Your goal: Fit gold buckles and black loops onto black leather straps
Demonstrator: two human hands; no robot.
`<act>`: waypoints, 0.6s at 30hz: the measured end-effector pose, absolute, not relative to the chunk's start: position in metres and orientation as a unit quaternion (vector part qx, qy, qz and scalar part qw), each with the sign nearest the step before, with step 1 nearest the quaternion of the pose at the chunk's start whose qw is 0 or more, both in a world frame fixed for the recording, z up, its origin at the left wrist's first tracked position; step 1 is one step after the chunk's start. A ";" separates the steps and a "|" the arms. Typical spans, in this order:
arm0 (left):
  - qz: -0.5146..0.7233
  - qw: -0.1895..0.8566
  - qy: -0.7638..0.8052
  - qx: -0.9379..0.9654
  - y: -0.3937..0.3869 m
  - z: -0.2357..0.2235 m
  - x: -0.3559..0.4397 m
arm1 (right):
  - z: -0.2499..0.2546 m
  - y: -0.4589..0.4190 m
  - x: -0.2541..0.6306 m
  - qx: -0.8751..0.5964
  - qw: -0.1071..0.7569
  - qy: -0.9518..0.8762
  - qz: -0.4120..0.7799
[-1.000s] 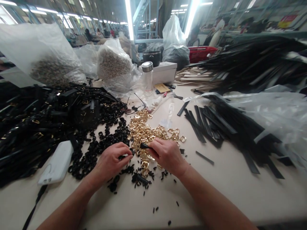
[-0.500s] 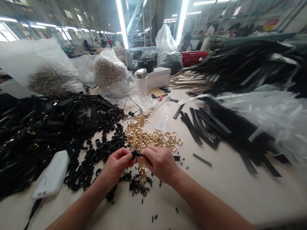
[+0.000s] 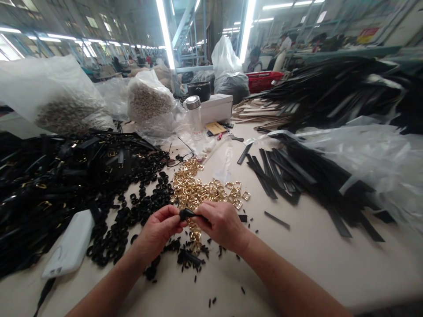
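My left hand (image 3: 163,226) pinches a small black loop (image 3: 182,215) at the left end of a black strap (image 3: 190,213); the fingertips partly hide it. My right hand (image 3: 221,224) is closed round the strap, whose front part sticks out toward the left hand while the rest runs under my palm. Gold buckles (image 3: 198,189) lie heaped just beyond both hands. A spread of small black loops (image 3: 109,237) reaches from beside my left wrist toward the back. Below the hands are small black scraps (image 3: 190,259) on the table (image 3: 264,273).
Finished-looking black straps with buckles (image 3: 49,176) pile up at left, near a white power bank (image 3: 69,244) with a cable. Flat black strips (image 3: 291,176) lie right, partly under clear plastic (image 3: 393,154). Glasses (image 3: 180,157), a bottle (image 3: 194,116) and filled bags (image 3: 150,94) stand behind.
My left hand has moved right to meet the strap end, bringing the loop onto it. My right hand keeps its hold on the strap. The camera view has tilted up slightly.
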State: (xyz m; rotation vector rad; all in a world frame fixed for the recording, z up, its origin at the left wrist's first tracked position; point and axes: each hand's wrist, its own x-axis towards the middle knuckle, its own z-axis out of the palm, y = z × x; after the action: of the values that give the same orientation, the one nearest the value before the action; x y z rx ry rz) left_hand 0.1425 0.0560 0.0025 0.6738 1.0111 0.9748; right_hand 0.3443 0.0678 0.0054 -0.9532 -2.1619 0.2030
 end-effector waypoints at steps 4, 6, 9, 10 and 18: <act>0.452 0.719 0.458 0.261 0.056 0.003 0.146 | 0.004 0.068 0.343 -0.366 0.392 -0.839 0.094; 0.449 0.727 0.459 0.245 0.056 0.003 0.146 | 0.002 0.068 0.343 -0.365 0.393 -0.837 0.104; 0.440 0.737 0.456 0.234 0.056 0.002 0.145 | 0.001 0.068 0.343 -0.364 0.395 -0.835 0.114; 0.438 0.738 0.456 0.236 0.056 0.001 0.144 | 0.000 0.068 0.342 -0.363 0.396 -0.836 0.115; 0.439 0.711 0.473 0.278 0.057 0.003 0.142 | 0.006 0.064 0.342 -0.353 0.335 -0.872 0.064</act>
State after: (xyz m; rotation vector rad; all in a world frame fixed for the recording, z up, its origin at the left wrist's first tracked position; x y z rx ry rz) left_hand 0.1417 0.0569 0.0026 0.6176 1.0494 0.9738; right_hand 0.3415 0.0643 0.0056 -0.9201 -2.2745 0.1669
